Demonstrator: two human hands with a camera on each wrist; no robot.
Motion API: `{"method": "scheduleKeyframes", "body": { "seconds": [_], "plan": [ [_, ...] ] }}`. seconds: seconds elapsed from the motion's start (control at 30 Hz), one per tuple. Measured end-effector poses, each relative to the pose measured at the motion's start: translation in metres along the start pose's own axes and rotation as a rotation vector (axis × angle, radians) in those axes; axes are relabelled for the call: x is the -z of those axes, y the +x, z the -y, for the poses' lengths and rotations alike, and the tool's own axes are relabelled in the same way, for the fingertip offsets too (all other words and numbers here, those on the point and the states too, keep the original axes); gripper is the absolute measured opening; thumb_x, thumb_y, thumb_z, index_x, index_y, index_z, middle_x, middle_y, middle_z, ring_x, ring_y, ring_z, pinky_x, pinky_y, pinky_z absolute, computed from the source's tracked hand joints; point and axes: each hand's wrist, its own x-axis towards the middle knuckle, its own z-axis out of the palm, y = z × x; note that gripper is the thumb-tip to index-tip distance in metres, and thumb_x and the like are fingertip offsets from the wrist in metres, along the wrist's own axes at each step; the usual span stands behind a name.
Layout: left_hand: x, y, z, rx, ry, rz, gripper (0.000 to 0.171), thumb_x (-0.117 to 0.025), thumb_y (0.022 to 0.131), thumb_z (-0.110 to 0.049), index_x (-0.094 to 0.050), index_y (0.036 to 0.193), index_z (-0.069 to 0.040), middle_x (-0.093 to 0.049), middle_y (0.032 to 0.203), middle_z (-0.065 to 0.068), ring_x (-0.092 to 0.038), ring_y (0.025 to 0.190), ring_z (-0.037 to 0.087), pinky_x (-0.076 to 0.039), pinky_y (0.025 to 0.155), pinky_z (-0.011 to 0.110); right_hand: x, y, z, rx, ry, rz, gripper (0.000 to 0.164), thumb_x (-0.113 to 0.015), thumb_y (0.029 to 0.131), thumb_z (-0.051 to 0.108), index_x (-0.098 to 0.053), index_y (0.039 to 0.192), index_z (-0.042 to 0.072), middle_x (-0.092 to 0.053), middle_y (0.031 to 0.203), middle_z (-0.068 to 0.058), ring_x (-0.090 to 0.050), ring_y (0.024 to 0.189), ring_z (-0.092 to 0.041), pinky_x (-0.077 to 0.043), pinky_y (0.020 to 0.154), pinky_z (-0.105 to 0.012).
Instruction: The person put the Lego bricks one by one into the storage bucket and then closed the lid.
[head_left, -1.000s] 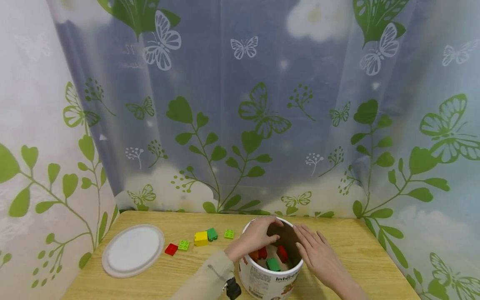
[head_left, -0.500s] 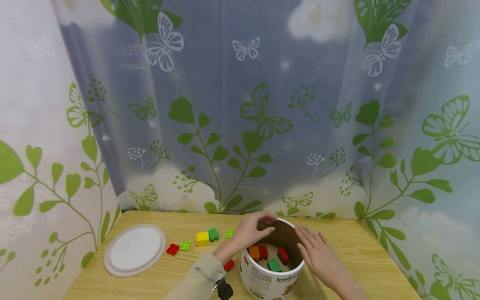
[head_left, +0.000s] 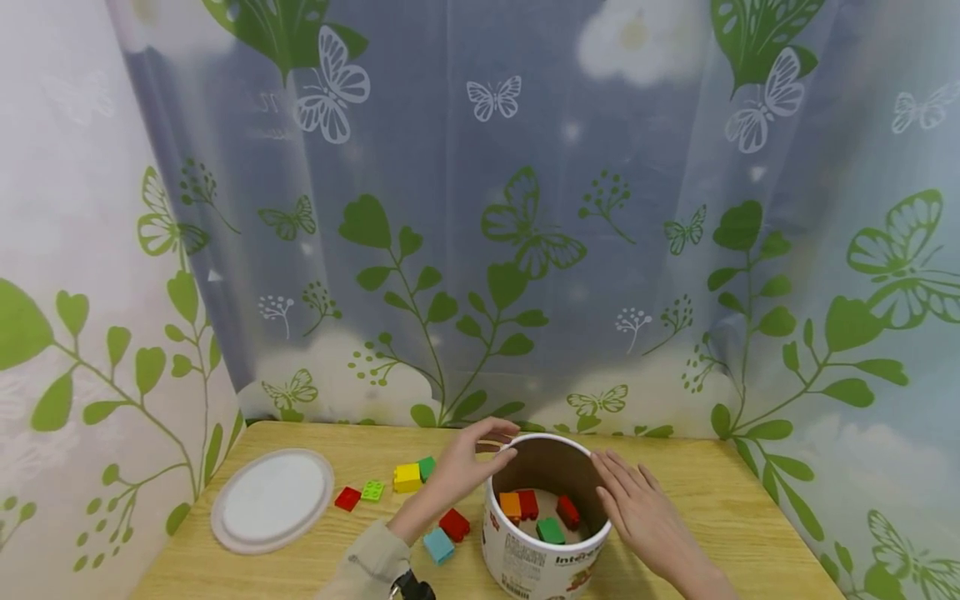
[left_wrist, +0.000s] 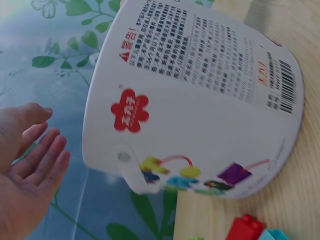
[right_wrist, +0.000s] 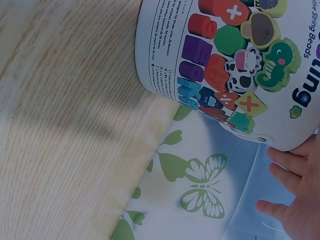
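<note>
A white printed bucket (head_left: pixel 517 562) stands on the table, with several toy bricks inside. Among them are an orange brick (head_left: pixel 510 505) and a green brick (head_left: pixel 551 531). My left hand (head_left: pixel 467 462) is just left of the bucket's rim, fingers loosely bent and holding nothing; the left wrist view shows that hand (left_wrist: pixel 30 175) apart from the bucket. Straight fingers of my right hand (head_left: pixel 645 512) rest against the rim's right side. In the right wrist view, that hand (right_wrist: pixel 302 185) touches the bucket (right_wrist: pixel 225 60). Beneath my left forearm lie a red brick (head_left: pixel 454 525) and a light blue brick (head_left: pixel 438 546).
A round whitish lid (head_left: pixel 272 500) lies at the table's left. Between it and the bucket are a flat red brick (head_left: pixel 348 498), a lime brick (head_left: pixel 372 490), a yellow brick (head_left: pixel 407 477) and a green brick (head_left: pixel 427 467). A printed curtain (head_left: pixel 450 250) hangs behind.
My left hand has moved left, out from over the bucket's opening to beside its rim. The red and light blue bricks under that arm have come into view. My right hand stays at the rim.
</note>
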Motion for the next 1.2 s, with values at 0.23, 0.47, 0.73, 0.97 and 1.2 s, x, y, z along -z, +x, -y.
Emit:
{"method": "scheduleKeyframes", "body": {
  "seconds": [0.23, 0.47, 0.73, 0.97, 1.2],
  "plan": [
    [0.015, -0.018, 0.011, 0.014, 0.013, -0.068, 0.029, -0.071, 0.095, -0.010, -0.067, 0.124, -0.005, -0.069, 0.121, 0.012, -0.066, 0.110, 0.032, -0.057, 0.095, 0.047, -0.001, 0.001, 0.000, -0.008, 0.005, 0.003, 0.048, -0.062, 0.100, 0.020, -0.056, 0.145, 0.006, -0.057, 0.146, -0.008, -0.052, 0.136, -0.029, -0.041, 0.109, -0.058],
    [0.026, -0.038, 0.031, 0.074, 0.042, -0.107, 0.030, -0.074, 0.093, -0.008, -0.068, 0.121, -0.002, -0.070, 0.118, 0.017, -0.066, 0.108, 0.038, -0.058, 0.092, 0.047, -0.001, 0.001, 0.001, -0.014, 0.012, 0.011, 0.048, -0.061, 0.100, 0.020, -0.055, 0.145, 0.006, -0.056, 0.147, -0.008, -0.051, 0.136, -0.029, -0.041, 0.110, -0.058],
    [0.037, -0.067, 0.056, 0.152, 0.149, -0.078, 0.033, -0.077, 0.091, -0.011, -0.067, 0.121, -0.002, -0.069, 0.118, 0.017, -0.067, 0.106, 0.037, -0.060, 0.087, 0.046, 0.000, 0.001, 0.001, -0.016, 0.017, 0.020, 0.049, -0.062, 0.099, 0.018, -0.055, 0.145, 0.005, -0.056, 0.147, -0.009, -0.051, 0.137, -0.030, -0.040, 0.110, -0.058],
    [0.041, -0.091, 0.072, 0.217, 0.161, -0.012, 0.039, -0.081, 0.087, -0.010, -0.066, 0.121, 0.003, -0.066, 0.119, 0.025, -0.066, 0.105, 0.042, -0.062, 0.082, 0.040, 0.000, 0.001, 0.001, -0.019, 0.017, 0.031, 0.049, -0.061, 0.100, 0.019, -0.054, 0.146, 0.005, -0.055, 0.148, -0.009, -0.050, 0.137, -0.030, -0.040, 0.111, -0.058],
    [0.040, -0.107, 0.077, 0.299, 0.239, 0.057, 0.050, -0.086, 0.081, -0.018, -0.064, 0.121, 0.003, -0.067, 0.118, 0.019, -0.067, 0.101, 0.034, -0.060, 0.084, 0.044, 0.001, 0.001, 0.001, -0.021, 0.020, 0.034, 0.048, -0.059, 0.101, 0.020, -0.054, 0.146, 0.005, -0.055, 0.148, -0.009, -0.051, 0.137, -0.030, -0.040, 0.111, -0.058]
  ]
}}
